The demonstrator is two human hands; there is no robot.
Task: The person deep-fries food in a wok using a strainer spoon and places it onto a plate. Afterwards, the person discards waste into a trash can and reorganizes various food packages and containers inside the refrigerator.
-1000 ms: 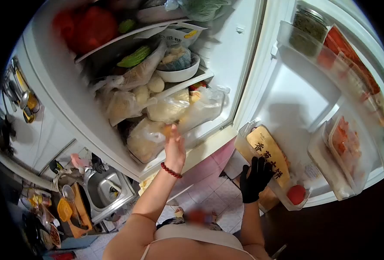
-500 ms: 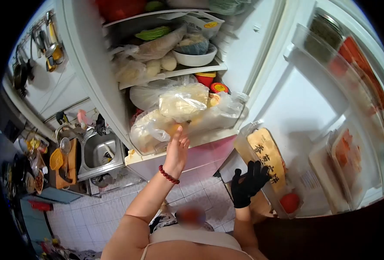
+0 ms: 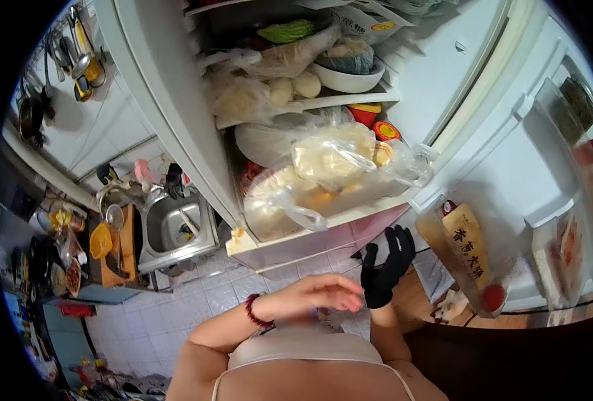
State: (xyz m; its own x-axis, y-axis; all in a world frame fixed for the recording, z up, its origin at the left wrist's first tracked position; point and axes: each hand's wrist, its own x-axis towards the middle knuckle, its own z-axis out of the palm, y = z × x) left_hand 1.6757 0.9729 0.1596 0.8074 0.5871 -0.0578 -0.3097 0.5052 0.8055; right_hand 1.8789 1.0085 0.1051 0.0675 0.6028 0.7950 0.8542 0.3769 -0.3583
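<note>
My left hand (image 3: 326,292), bare with a dark red bead bracelet (image 3: 256,311) at the wrist, is in front of my chest. Its fingers reach out toward my right hand (image 3: 386,267), are slightly bent, and hold nothing that I can see. A black glove covers my right hand, which is raised with its fingers stretched and the thumb apart. Both hands are close together, below the open refrigerator's lower drawer (image 3: 296,248). In that drawer lie clear plastic bags (image 3: 333,155) of pale food. A red-lidded jar (image 3: 386,131) stands behind them.
A white bowl (image 3: 350,79) and bagged food share the shelf above. At right, the open door (image 3: 484,167) holds a yellow packet (image 3: 465,244) with Chinese characters. To the left are a steel sink (image 3: 176,230), a wooden board (image 3: 124,250) and hanging utensils (image 3: 82,63).
My left hand has drawn back from the drawer bags and swung right, toward the gloved hand. The gloved hand has moved away from the door packet. The view has shifted left.
</note>
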